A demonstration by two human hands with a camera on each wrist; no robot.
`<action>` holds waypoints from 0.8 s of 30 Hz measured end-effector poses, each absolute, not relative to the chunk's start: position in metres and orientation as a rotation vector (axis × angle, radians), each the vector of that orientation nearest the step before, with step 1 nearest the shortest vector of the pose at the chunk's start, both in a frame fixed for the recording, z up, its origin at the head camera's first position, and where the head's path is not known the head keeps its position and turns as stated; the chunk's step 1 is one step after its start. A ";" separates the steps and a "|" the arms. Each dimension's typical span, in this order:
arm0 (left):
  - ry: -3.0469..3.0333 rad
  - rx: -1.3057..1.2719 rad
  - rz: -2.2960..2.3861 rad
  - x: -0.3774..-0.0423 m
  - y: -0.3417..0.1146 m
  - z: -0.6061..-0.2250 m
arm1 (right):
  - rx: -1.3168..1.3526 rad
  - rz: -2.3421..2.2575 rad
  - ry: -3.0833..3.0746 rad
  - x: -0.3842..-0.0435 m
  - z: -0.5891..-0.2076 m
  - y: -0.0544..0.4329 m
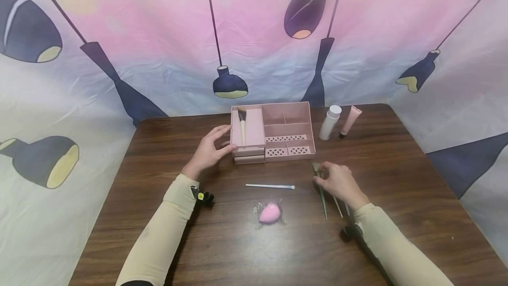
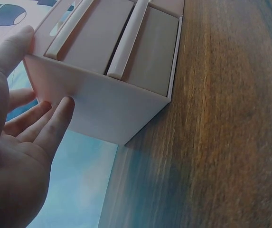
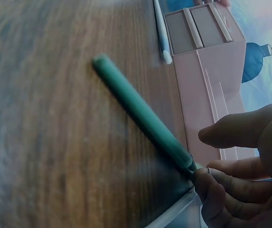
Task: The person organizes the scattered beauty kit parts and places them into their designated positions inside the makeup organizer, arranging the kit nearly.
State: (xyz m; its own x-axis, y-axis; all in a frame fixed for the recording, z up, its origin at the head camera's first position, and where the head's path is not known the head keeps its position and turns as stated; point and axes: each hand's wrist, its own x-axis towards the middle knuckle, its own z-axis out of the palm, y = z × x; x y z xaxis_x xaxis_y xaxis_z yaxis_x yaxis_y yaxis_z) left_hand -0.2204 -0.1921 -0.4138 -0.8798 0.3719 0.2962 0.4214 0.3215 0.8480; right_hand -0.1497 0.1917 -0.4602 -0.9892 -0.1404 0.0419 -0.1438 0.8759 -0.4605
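Note:
In the head view, my left hand is at the left side of a pink makeup organizer. Its fingers lie along the side wall in the left wrist view, the thumb near the front edge. Over at the right, my right hand reaches down to a green makeup brush lying on the table. In the right wrist view its fingertips touch the far end of the green handle, while the thumb stands apart. Pale-handled brushes lie partly hidden beneath that hand.
A brush lies in the organizer's top tray. In front are a thin white brush and a pink sponge in clear wrap. A white bottle and a pink tube stand right of the organizer on the wooden table.

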 end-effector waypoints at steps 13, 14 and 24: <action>-2.540 -0.755 -1.634 -0.221 -0.193 -0.413 | 0.240 0.668 -3.041 -0.145 -0.464 0.184; -2.544 -0.755 -1.630 -0.221 -0.192 -0.413 | 0.251 0.664 -3.037 -0.145 -0.465 0.184; -2.546 -0.743 -1.641 -0.220 -0.193 -0.414 | 0.262 0.654 -3.037 -0.146 -0.467 0.181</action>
